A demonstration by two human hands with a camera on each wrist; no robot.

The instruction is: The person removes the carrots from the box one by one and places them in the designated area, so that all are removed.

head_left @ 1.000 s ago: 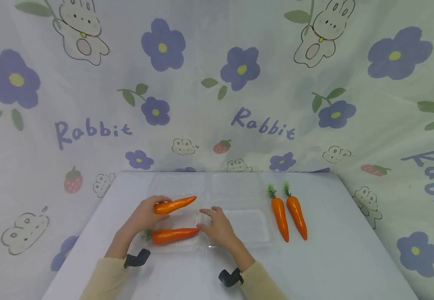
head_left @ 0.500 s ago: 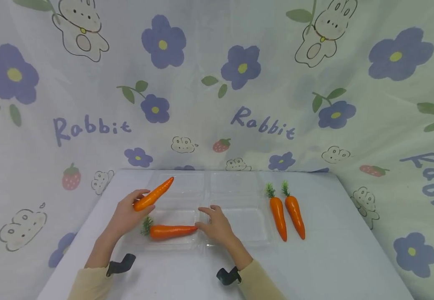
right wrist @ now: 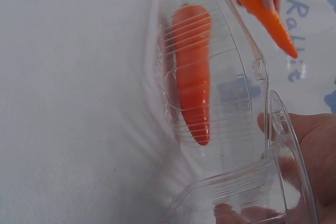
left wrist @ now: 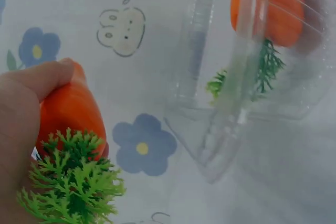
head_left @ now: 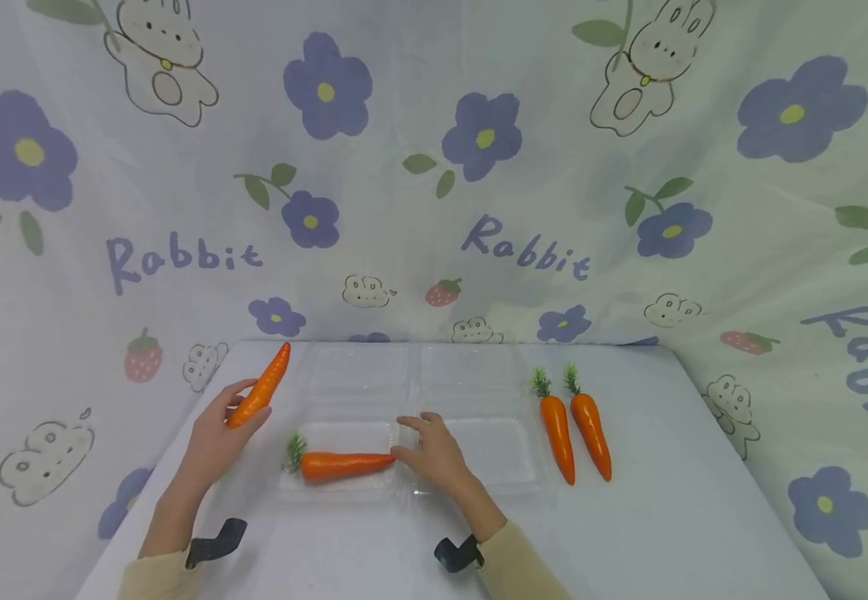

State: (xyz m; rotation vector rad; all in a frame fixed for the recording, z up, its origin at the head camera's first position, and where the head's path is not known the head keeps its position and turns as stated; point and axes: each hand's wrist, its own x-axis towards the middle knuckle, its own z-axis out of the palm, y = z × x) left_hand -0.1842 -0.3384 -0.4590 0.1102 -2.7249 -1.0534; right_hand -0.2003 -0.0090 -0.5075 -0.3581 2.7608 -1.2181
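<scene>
Off to the left, my left hand (head_left: 212, 442) grips an orange carrot (head_left: 260, 390), its tip angled up and away. The left wrist view shows that carrot's leafy green top (left wrist: 76, 182) below the thumb. A second carrot (head_left: 344, 466), redder, lies sideways inside the left clear plastic container (head_left: 336, 493), leaves at its left end. My right hand (head_left: 437, 454) stays at the middle, over the seam between the containers, its index finger extended and thumb near the carrot's tip. In the right wrist view some of its fingers (right wrist: 257, 212) show through the clear plastic.
A second clear container (head_left: 494, 471) stands beside the first on the right, each with a flat clear section behind it. Two more carrots (head_left: 557, 437) with green tops lie side by side further right on the white table (head_left: 674, 517). A rabbit-print cloth (head_left: 404, 192) hangs behind.
My left hand has carried its carrot leftward, from above the left container to the left of it, turning the tip upward. The right hand and the other carrots have stayed put.
</scene>
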